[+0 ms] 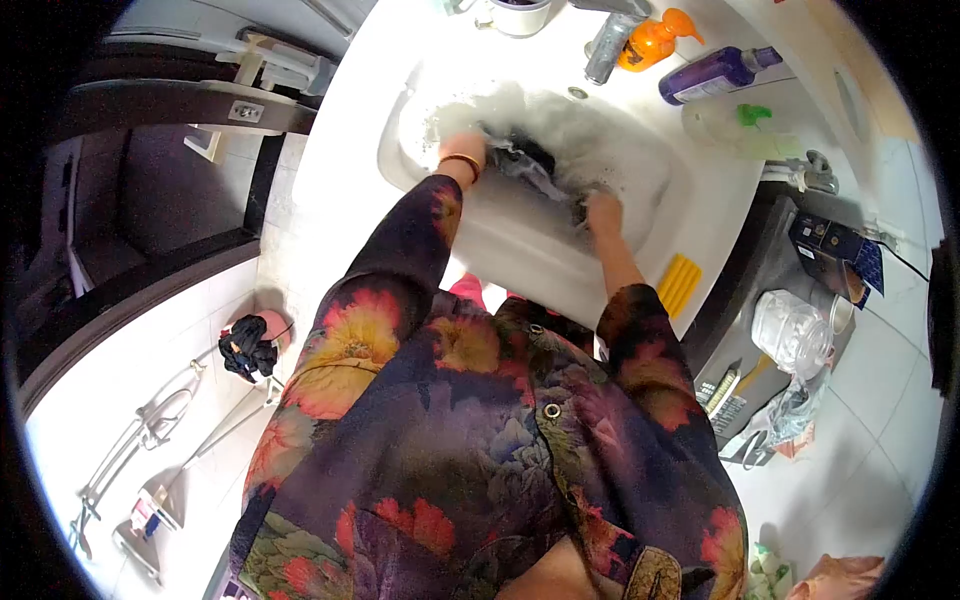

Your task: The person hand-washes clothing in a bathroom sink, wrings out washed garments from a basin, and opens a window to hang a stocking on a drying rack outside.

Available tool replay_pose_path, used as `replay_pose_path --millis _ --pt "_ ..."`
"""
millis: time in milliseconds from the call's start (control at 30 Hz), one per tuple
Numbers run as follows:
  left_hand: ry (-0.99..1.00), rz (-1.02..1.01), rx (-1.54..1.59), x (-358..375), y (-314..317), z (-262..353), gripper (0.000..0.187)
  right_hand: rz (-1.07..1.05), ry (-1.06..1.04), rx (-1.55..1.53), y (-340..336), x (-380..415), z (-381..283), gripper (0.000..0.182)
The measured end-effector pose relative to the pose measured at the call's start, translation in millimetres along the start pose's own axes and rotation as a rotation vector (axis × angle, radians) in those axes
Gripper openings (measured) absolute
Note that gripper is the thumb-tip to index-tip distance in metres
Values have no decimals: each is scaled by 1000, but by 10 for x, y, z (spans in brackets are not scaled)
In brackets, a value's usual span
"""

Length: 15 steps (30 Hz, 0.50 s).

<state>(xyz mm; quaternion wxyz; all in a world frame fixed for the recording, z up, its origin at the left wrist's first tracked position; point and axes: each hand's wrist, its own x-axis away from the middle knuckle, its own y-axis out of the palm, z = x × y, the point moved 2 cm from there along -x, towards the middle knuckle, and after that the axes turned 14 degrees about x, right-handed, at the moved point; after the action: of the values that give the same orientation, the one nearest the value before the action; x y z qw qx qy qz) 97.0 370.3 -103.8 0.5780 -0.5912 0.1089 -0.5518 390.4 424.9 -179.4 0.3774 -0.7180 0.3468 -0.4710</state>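
Observation:
A dark wet cloth (pixel 532 158), partly covered by suds, lies in the soapy water of a white sink (pixel 520 250). My left hand (pixel 462 150), with a bracelet at the wrist, is at the left end of the cloth; its fingers are partly hidden by water and foam. Across the basin, my right hand (pixel 603 212) is curled into a fist around the cloth's right end. The fabric stretches between the two hands. What kind of garment it is cannot be made out.
Along the sink's back stand a faucet (pixel 604 52), an orange pump bottle (pixel 652 42), a purple bottle (pixel 715 76) and a green-topped pump bottle (pixel 745 135). A yellow ridged soap dish (pixel 679 285) sits on the right rim. A clear plastic jar (pixel 790 330) rests on a cabinet at right.

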Motion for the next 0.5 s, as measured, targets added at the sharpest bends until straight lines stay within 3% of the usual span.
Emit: replay_pose_path --millis 33,67,100,167,233,300,333,367,467,500 --pt "-114 98 44 46 -205 -65 23 -20 198 -305 -170 87 -21 27" --pt "-98 183 48 -110 -232 -305 23 23 402 -615 -352 186 -53 25" --pt "-250 323 333 119 -632 -265 24 69 592 -1022 -728 410 -202 24" --pt "-267 377 371 -4 -830 -491 25 231 374 -774 -473 165 359 24" --pt "-239 399 384 -71 -992 -578 26 334 247 -767 -497 71 450 25" --pt "-191 361 303 -238 -1131 -609 27 385 220 -1010 -985 151 253 27" --pt "50 223 -62 -425 -1170 -729 27 407 218 -1094 -1412 349 -14 27" --pt "12 170 171 -317 -1391 -638 23 429 216 -1177 -1808 541 -268 28" --pt "-45 -184 1313 363 -2095 -320 17 453 190 -1151 -2323 606 -341 27" --pt "155 -274 1400 446 -2238 -313 21 472 178 -1199 -2427 646 -409 26"
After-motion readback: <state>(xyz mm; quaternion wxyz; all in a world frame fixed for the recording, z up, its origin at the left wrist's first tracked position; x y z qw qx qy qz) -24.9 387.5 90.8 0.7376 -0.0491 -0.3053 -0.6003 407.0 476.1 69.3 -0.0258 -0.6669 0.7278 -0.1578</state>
